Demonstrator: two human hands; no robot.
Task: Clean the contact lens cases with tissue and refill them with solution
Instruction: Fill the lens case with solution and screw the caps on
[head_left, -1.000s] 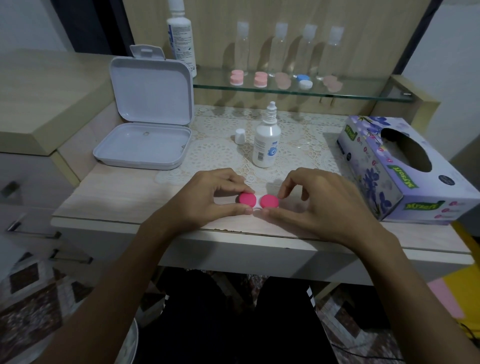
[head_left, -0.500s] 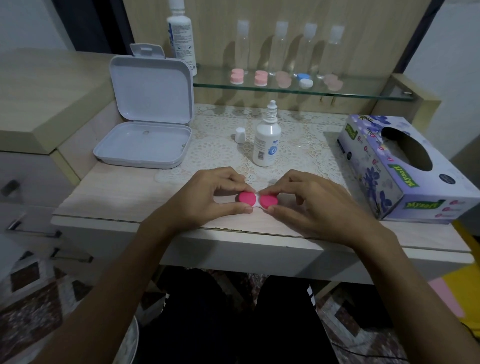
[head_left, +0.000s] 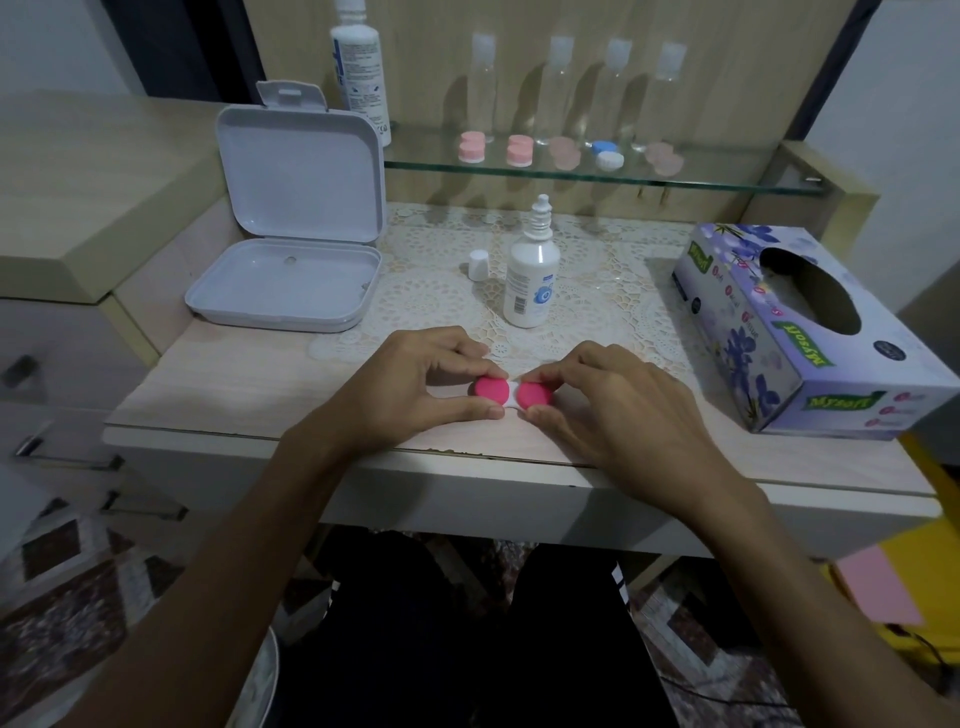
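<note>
Head view, left to right: the left hand pinches one pink cap of the contact lens case at the desk's front edge, steadying it; the right hand pinches the other cap, probably to twist it.

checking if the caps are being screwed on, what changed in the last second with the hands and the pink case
The right hand closed in: its forefinger, raised a second ago, came down so finger and thumb now pinch the right pink cap. The left hand kept its pinch on the left pink cap. The case, solution bottle, its loose cap and tissue box stayed put.
</note>
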